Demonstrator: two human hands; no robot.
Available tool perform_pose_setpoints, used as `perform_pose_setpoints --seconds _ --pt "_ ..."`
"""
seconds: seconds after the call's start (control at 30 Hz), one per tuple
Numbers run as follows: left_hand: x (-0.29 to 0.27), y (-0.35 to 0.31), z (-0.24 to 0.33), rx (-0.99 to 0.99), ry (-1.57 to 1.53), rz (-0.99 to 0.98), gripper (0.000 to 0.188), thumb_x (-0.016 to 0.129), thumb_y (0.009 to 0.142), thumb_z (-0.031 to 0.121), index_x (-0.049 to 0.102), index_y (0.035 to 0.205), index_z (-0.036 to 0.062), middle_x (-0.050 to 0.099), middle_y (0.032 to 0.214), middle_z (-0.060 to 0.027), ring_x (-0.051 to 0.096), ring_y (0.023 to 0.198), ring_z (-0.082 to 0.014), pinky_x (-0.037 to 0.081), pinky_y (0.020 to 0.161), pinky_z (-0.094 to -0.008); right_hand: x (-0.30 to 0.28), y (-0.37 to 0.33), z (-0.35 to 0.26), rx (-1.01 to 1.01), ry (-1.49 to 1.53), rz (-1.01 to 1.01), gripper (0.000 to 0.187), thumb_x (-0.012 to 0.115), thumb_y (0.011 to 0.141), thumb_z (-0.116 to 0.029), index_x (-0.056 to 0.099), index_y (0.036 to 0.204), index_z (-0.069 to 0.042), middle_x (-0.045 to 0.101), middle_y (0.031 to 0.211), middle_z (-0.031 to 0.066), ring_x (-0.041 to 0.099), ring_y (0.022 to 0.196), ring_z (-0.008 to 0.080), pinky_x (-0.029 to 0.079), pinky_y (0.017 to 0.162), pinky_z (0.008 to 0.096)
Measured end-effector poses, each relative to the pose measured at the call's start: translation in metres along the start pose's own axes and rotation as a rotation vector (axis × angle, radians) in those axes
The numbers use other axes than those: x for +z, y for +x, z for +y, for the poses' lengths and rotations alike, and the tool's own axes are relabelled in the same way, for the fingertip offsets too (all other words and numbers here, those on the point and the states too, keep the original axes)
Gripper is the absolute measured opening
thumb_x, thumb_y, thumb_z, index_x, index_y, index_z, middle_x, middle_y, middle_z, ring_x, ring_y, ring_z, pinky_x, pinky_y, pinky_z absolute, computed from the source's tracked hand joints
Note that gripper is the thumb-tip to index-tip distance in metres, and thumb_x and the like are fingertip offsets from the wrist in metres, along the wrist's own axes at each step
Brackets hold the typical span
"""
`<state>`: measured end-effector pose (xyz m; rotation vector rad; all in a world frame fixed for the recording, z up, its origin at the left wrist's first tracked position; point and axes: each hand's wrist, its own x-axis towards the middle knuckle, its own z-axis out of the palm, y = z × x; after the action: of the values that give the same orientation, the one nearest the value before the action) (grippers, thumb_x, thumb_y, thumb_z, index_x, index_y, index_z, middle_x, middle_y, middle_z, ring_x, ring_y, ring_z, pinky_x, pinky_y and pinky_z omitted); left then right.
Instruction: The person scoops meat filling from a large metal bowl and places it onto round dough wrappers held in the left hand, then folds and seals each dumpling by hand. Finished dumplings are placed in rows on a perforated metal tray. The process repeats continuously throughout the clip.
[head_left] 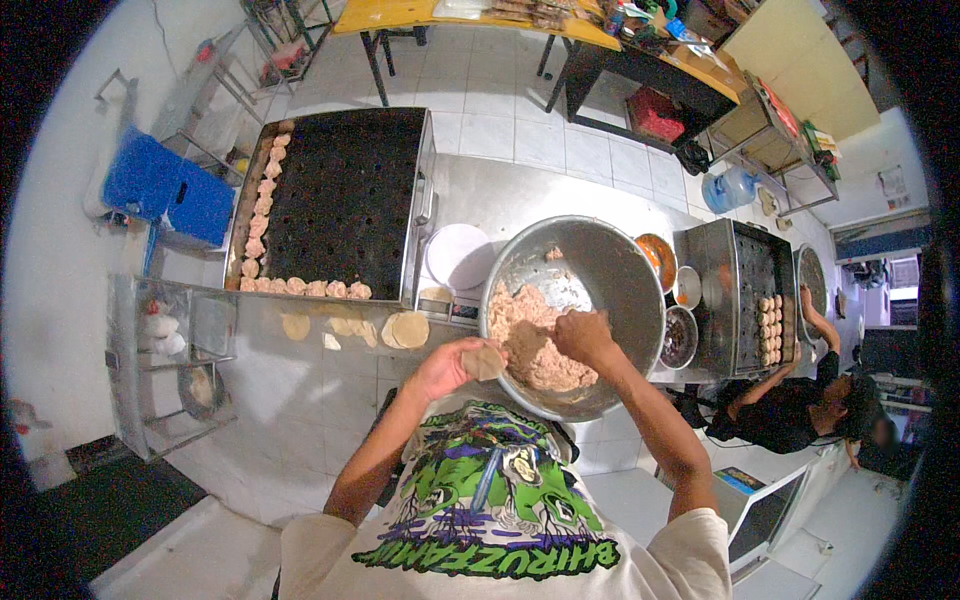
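My left hand (443, 370) holds a thin round dough wrapper (484, 363) at the near left rim of a large metal bowl (628, 290). Inside that bowl lies a mound of pinkish minced filling (552, 368), heaped toward the left and near side. Over the mound my right hand (586, 338) is closed, its fingers turned down into the filling; what they grip is hidden. Left of the bowl, more round wrappers (405, 330) lie along the table's near edge. Behind them a large dark steamer tray (335, 200) carries filled dumplings (256, 226) along its left and near sides.
A pale round lid (458, 256) sits between tray and bowl. To the bowl's right are an orange-filled bowl (656, 262), a small white bowl (687, 287) and a dark-bottomed metal bowl (680, 337). Farther right, another person (800, 405) reaches around a second steamer tray (745, 345).
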<state>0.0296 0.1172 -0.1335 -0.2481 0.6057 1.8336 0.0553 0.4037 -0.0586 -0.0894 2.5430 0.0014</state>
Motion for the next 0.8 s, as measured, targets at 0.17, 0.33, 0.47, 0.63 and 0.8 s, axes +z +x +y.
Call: perform_pose_setpoints --seconds 0.17,0.33,0.47,0.63,0.8 --pt "0.007 -0.004 0.005 0.023 -0.002 -0.116 0.044 0.048 0.103 0.022 0.055 0.134 -0.0076 0.060 0.137 -0.0259 0.058 0.131 -0.0338 0.042 0.115 -0.0433 0.001 0.007 0.012 0.064 0.104 -0.037 0.036 0.062 0.092 -0.035 0.075 0.094 -0.002 0.074 0.097 0.0241 0.074 0.092 0.0398 0.059 0.078 0.0516" --pt "0.008 -0.011 0.009 0.088 -0.083 -0.124 0.053 0.050 0.101 0.030 0.053 0.136 -0.0088 0.052 0.146 -0.0276 0.050 0.138 -0.0360 0.034 0.120 -0.0453 0.022 0.001 0.020 -0.344 0.426 -0.019 0.041 0.060 0.097 -0.036 0.077 0.081 -0.003 0.072 0.078 0.0189 0.069 0.070 0.0329 0.054 0.066 0.0454" --pt "0.036 -0.035 0.042 0.287 0.003 -0.054 0.061 0.050 0.100 0.037 0.052 0.138 -0.0103 0.050 0.147 -0.0286 0.048 0.140 -0.0373 0.031 0.122 -0.0464 -0.024 -0.027 0.031 -0.289 0.828 -0.040 0.047 0.061 0.101 -0.038 0.075 0.074 -0.002 0.065 0.061 0.0087 0.057 0.056 0.0166 0.046 0.057 0.0364" --pt "0.056 -0.030 0.052 0.400 0.160 0.036 0.057 0.048 0.102 0.035 0.051 0.139 -0.0082 0.051 0.147 -0.0263 0.048 0.140 -0.0353 0.032 0.121 -0.0457 -0.066 -0.074 0.030 -0.190 0.921 0.027 0.047 0.064 0.100 -0.039 0.074 0.072 -0.003 0.060 0.056 0.0019 0.051 0.054 0.0097 0.040 0.052 0.0312" --pt "0.104 -0.002 0.035 0.381 0.261 0.091 0.055 0.045 0.104 0.037 0.052 0.141 -0.0032 0.056 0.145 -0.0205 0.053 0.136 -0.0319 0.035 0.119 -0.0460 -0.096 -0.100 0.018 -0.107 0.862 0.073 0.045 0.062 0.102 -0.037 0.076 0.077 -0.003 0.062 0.057 0.0062 0.053 0.052 0.0118 0.042 0.052 0.0320"
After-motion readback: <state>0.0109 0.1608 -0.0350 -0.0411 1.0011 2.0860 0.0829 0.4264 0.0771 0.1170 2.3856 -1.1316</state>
